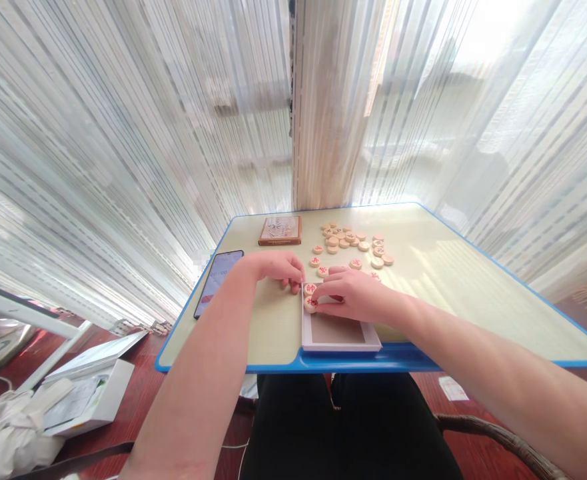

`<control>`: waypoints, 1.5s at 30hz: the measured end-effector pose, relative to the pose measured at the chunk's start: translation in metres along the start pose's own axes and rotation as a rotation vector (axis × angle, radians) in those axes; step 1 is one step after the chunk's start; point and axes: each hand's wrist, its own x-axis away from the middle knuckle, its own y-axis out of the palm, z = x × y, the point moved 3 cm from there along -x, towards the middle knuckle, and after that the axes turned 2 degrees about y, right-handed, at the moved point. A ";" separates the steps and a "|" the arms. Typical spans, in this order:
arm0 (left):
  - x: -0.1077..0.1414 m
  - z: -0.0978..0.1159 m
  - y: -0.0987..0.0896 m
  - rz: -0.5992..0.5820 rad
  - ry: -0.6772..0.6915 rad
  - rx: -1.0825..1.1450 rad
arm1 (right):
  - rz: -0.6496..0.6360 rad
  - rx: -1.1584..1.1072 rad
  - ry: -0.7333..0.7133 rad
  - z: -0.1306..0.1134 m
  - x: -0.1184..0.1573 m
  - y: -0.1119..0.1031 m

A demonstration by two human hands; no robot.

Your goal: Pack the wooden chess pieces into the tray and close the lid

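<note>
A shallow white box tray [342, 347] with a brown bottom lies at the table's front edge. My right hand [350, 293] reaches over it, thumb and fingers closed on a round wooden xiangqi piece [310, 305] with a red character, inside the tray by its left wall. Just behind that, another red xiangqi piece [310, 289] lies in the tray's far left corner. My left hand [284, 268] has its fingers curled against the far left corner of the tray. Red-marked pieces [315, 262] lie loose beyond the hands; some are partly hidden by my right hand.
A heap of xiangqi pieces [340, 237] spreads over the back middle of the blue-edged table [453, 280]. An orange-brown printed box lid [280, 231] lies at the back left. Left of my forearm is a phone [218, 280]. Sheer striped curtains [213, 133] hang behind the table.
</note>
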 end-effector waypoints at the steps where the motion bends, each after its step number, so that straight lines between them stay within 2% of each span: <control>1: 0.000 0.000 0.000 -0.001 -0.001 0.000 | 0.006 0.007 0.013 0.000 0.000 -0.001; 5: -0.001 -0.002 0.000 0.001 0.000 0.009 | 0.042 0.037 0.073 0.000 0.001 -0.003; 13: -0.003 -0.004 0.000 -0.024 0.011 0.012 | 0.059 0.086 0.040 0.005 0.003 -0.005; 16: -0.004 -0.006 0.000 -0.013 -0.002 0.004 | 0.194 0.216 0.066 0.019 0.009 -0.020; 21: -0.003 -0.006 0.000 -0.013 -0.005 -0.009 | 0.574 0.535 0.278 0.048 0.023 -0.053; 24: -0.002 -0.005 0.000 -0.012 -0.004 -0.033 | 0.636 0.579 0.322 0.055 0.026 -0.057; 26: -0.001 -0.004 0.000 0.008 -0.018 -0.061 | 0.582 0.557 0.370 0.057 0.025 -0.054; 30: -0.003 -0.003 0.001 0.060 -0.024 -0.062 | 0.300 0.398 0.449 0.060 0.020 -0.041; 32: -0.007 0.000 0.003 0.121 -0.010 -0.034 | 0.167 0.296 0.470 0.061 0.018 -0.034; 35: -0.013 0.005 0.004 0.238 0.029 0.015 | 0.042 0.192 0.503 0.062 0.016 -0.027; 39: -0.016 0.008 0.006 0.255 0.042 0.019 | -0.018 0.146 0.547 0.065 0.015 -0.022; 45: -0.015 0.006 0.006 0.238 0.029 0.024 | -0.018 0.142 0.588 0.069 0.014 -0.020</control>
